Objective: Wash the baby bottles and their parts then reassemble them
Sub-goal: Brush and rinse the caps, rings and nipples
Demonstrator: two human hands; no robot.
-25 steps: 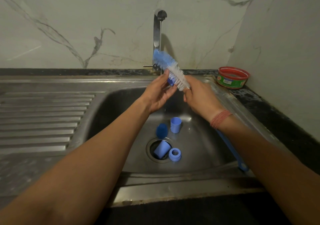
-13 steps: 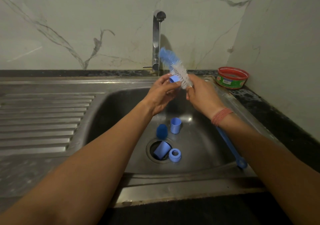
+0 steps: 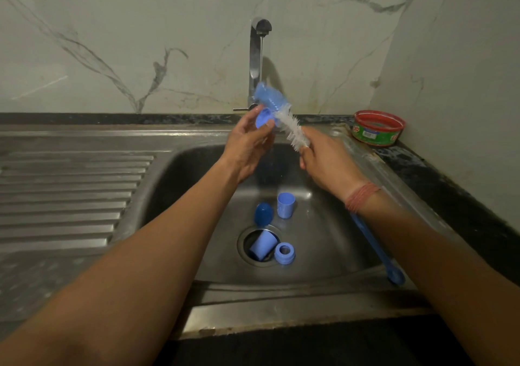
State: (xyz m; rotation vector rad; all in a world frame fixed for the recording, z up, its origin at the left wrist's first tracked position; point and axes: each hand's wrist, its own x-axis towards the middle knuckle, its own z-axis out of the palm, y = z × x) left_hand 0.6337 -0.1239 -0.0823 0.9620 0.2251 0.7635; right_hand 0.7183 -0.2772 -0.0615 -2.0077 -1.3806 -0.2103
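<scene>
White marble walls (image 3: 112, 42) with grey veins meet in a corner at 1 o'clock. A dark stone counter (image 3: 439, 174) runs along them at 3 o'clock. The light is dim, with a small shine at 12 o'clock

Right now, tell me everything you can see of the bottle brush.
The bottle brush is long, with a blue sponge-like tip, white bristles below it and a slim blue handle that looks like plastic. It slants from the tip near the tap down to its rounded end over the sink's front right corner. The right hand grips it just below the bristles. Its head meets the small blue part held in the left hand.
</scene>
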